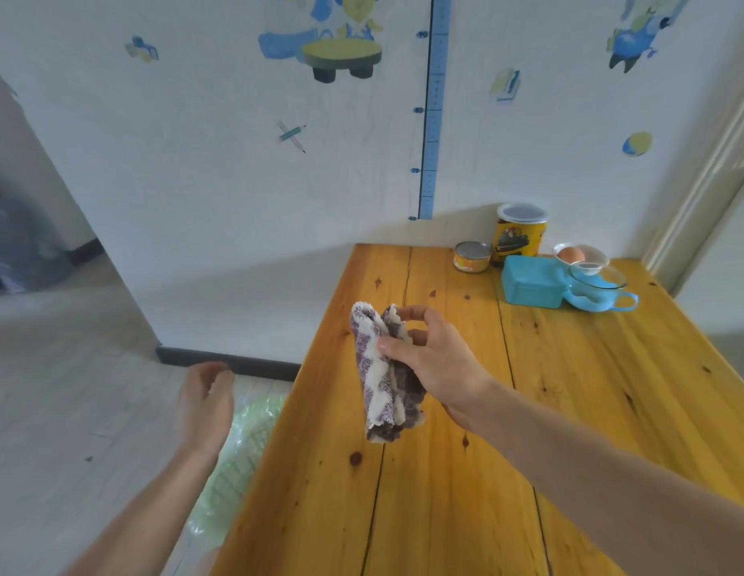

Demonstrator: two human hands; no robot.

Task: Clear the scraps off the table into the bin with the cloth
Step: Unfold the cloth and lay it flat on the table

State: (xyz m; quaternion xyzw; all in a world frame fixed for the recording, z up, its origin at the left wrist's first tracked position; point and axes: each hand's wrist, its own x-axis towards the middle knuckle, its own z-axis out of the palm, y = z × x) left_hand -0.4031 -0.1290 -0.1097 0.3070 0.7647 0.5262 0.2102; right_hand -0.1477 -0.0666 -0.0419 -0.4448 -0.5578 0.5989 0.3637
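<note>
The right hand (434, 359) pinches a folded purple-and-white cloth (384, 372) between thumb and fingers (411, 314), lifted over the wooden bench (445, 471) — soft, light, floppy, best bunched at its middle. The left hand (204, 403) hangs loosely open, empty, over the green-lined bin (233, 455) beside the bench edge. No scraps show. Cans, a blue box and bowls crowd the far corner — well apart.

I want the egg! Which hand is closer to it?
Right. The right hand holds the cloth over the table, nearer the egg; the left hand hangs beyond the table's edge.
</note>
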